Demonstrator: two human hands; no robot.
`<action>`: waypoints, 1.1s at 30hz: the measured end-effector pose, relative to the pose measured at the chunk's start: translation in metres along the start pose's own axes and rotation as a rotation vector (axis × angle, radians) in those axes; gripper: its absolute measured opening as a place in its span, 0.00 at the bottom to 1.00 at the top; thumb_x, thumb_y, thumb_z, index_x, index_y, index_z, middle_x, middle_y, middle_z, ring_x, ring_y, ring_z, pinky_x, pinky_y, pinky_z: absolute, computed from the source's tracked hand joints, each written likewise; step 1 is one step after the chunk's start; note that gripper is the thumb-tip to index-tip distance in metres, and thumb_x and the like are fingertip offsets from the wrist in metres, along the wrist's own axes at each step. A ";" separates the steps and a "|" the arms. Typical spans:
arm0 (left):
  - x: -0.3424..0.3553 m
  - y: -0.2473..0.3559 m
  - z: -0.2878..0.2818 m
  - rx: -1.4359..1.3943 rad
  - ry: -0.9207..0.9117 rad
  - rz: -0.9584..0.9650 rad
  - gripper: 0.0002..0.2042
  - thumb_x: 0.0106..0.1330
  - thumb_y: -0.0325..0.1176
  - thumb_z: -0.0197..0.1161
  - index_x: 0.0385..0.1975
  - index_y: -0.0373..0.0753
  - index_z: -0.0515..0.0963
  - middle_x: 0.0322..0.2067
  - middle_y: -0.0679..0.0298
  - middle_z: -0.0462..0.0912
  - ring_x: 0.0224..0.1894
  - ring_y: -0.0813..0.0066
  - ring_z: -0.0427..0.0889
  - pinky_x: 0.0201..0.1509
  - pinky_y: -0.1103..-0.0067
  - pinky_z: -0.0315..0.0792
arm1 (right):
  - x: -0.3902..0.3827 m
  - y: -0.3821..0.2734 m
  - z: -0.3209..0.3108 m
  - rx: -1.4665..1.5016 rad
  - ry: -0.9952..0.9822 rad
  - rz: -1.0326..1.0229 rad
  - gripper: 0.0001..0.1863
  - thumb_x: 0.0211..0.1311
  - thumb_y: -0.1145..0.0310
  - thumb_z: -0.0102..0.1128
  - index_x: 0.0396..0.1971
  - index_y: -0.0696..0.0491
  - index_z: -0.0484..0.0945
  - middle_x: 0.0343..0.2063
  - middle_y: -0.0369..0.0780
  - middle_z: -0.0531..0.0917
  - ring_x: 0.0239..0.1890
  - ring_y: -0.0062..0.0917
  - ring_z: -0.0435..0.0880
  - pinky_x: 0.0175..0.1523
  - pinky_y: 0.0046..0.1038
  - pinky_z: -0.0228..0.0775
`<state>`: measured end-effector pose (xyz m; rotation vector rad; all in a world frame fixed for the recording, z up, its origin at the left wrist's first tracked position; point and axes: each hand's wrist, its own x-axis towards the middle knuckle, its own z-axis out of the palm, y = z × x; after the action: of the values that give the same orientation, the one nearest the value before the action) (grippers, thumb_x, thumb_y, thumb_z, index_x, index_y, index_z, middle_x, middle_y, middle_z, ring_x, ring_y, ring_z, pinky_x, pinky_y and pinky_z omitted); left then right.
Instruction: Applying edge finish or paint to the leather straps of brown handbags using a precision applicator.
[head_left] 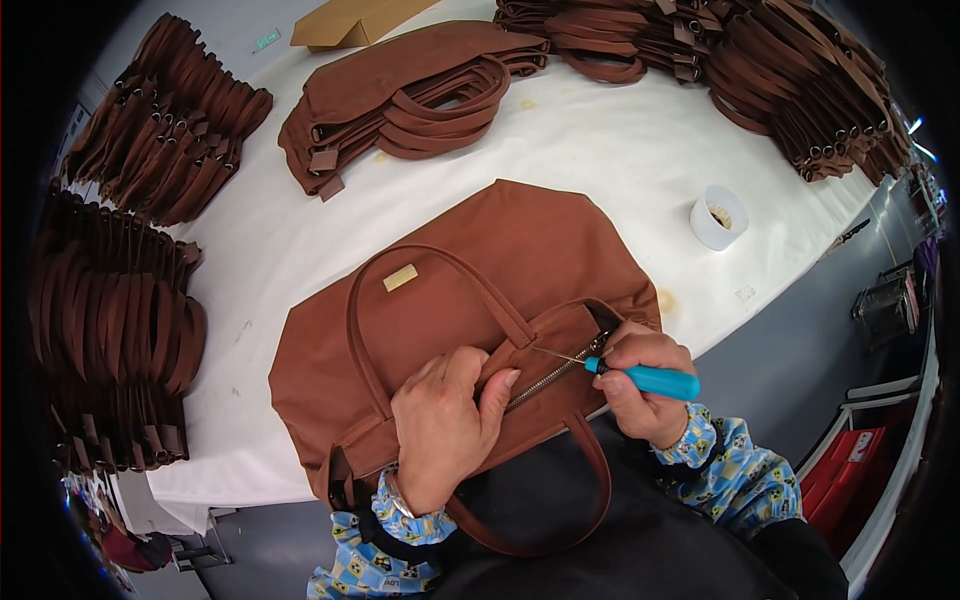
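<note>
A brown handbag (pixel 520 250) lies on the table's near edge, its zipped opening toward me. My right hand (pixel 640 365) is closed around an awl (pixel 665 382) with a teal handle. The awl's thin metal shaft points left, its tip at the base of the far handle (pixel 480 285). With my left hand (pixel 445 420) I pinch the bag's upper edge beside that handle base, thumb on top. Between my hands runs a metal zipper (pixel 545 387). The near handle (pixel 600 480) hangs toward my lap. A gold plate (pixel 400 278) sits on the bag's side.
Stacks of brown bags (pixel 115 330) line the table's left side, with another stack (pixel 800 90) at the far right. A smaller pile (pixel 400 100) lies beyond the bag, near cardboard (pixel 355 20). A white cup (pixel 718 218) stands right. A red crate (pixel 840 480) is below.
</note>
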<state>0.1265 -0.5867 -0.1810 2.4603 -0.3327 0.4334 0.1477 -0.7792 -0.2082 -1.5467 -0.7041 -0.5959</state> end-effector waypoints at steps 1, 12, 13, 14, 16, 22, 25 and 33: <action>0.000 0.000 -0.001 0.025 -0.004 0.004 0.11 0.53 0.36 0.62 0.21 0.37 0.69 0.17 0.58 0.72 0.21 0.60 0.73 0.22 0.70 0.65 | 0.001 -0.001 0.000 0.000 0.000 -0.001 0.08 0.46 0.76 0.63 0.26 0.57 0.72 0.16 0.39 0.75 0.16 0.23 0.72 0.20 0.20 0.61; 0.001 -0.002 0.000 0.012 -0.047 0.060 0.12 0.53 0.36 0.62 0.21 0.36 0.68 0.17 0.56 0.71 0.21 0.56 0.71 0.23 0.69 0.64 | 0.003 -0.003 0.005 -0.090 -0.034 0.092 0.06 0.46 0.78 0.60 0.24 0.56 0.72 0.18 0.38 0.75 0.18 0.21 0.72 0.24 0.21 0.63; -0.002 -0.001 -0.002 -0.017 -0.027 0.051 0.11 0.53 0.36 0.62 0.23 0.35 0.70 0.17 0.55 0.69 0.22 0.54 0.70 0.24 0.69 0.63 | -0.002 -0.001 0.004 0.071 0.032 0.137 0.06 0.49 0.78 0.58 0.26 0.57 0.71 0.20 0.39 0.75 0.19 0.20 0.72 0.25 0.20 0.64; -0.005 0.000 -0.005 -0.005 -0.021 0.053 0.11 0.53 0.36 0.62 0.23 0.35 0.70 0.17 0.55 0.69 0.22 0.54 0.70 0.24 0.69 0.63 | -0.006 -0.001 0.003 0.233 0.094 0.183 0.05 0.51 0.78 0.57 0.27 0.58 0.70 0.21 0.39 0.75 0.21 0.18 0.73 0.27 0.20 0.65; -0.007 0.002 -0.005 -0.031 0.051 0.076 0.11 0.50 0.31 0.63 0.29 0.35 0.71 0.23 0.56 0.73 0.27 0.57 0.73 0.29 0.72 0.68 | -0.007 -0.001 -0.002 0.411 0.139 0.241 0.05 0.56 0.76 0.53 0.31 0.59 0.68 0.24 0.41 0.75 0.23 0.17 0.73 0.29 0.19 0.67; -0.029 0.006 -0.046 -0.178 0.351 0.052 0.17 0.48 0.24 0.63 0.38 0.32 0.69 0.36 0.54 0.72 0.38 0.59 0.73 0.40 0.74 0.68 | -0.011 0.001 -0.011 0.541 0.186 0.285 0.07 0.58 0.73 0.52 0.34 0.58 0.66 0.25 0.41 0.74 0.24 0.17 0.73 0.31 0.19 0.68; -0.034 -0.010 -0.072 0.096 0.331 -0.015 0.15 0.50 0.25 0.63 0.37 0.33 0.70 0.38 0.54 0.72 0.37 0.63 0.72 0.39 0.77 0.68 | -0.010 0.001 -0.012 0.532 0.184 0.291 0.07 0.58 0.73 0.52 0.34 0.58 0.66 0.26 0.41 0.74 0.24 0.17 0.73 0.31 0.19 0.68; -0.065 -0.048 -0.061 -0.161 0.074 -0.399 0.12 0.50 0.27 0.65 0.33 0.30 0.73 0.21 0.63 0.75 0.23 0.76 0.72 0.29 0.82 0.67 | -0.008 -0.001 -0.010 0.544 0.175 0.280 0.08 0.59 0.71 0.52 0.35 0.58 0.66 0.26 0.42 0.74 0.25 0.19 0.73 0.30 0.19 0.68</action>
<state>0.0691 -0.5036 -0.1843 2.2708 0.1497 0.3107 0.1424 -0.7902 -0.2125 -1.0452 -0.4542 -0.2893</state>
